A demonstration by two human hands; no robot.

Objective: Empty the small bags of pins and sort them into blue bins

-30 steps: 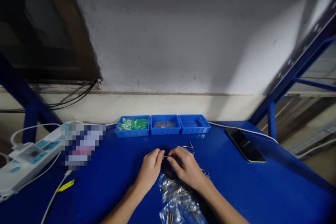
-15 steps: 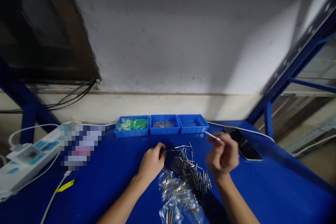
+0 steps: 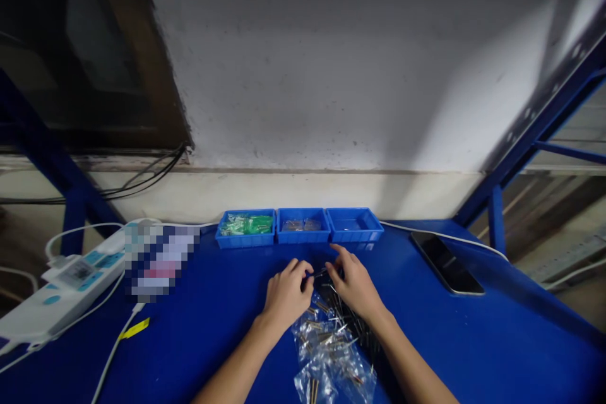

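My left hand (image 3: 290,295) is curled left of the pile, thumb and forefinger closed on the end of a thin metal rod (image 3: 319,273). The rod reaches across toward my right hand (image 3: 356,284). That hand hovers over the pile with its forefinger stretched and thumb apart; no object shows in it. Under it lies a heap of thin metal rods (image 3: 362,328), partly hidden by the hand and its shadow. Clear plastic bags (image 3: 331,353) holding brass-coloured pins lie in front, between my forearms.
Three blue trays stand in a row: one with green and clear packets (image 3: 246,225), one with small bagged parts (image 3: 302,226), and a right one (image 3: 355,237). A phone (image 3: 447,263) lies right. A white power strip (image 3: 61,297) and cables occupy the left.
My right hand has moved left and down from beside the trays to over the rods; the light-coloured rod it held no longer shows. My left hand has shifted slightly right.
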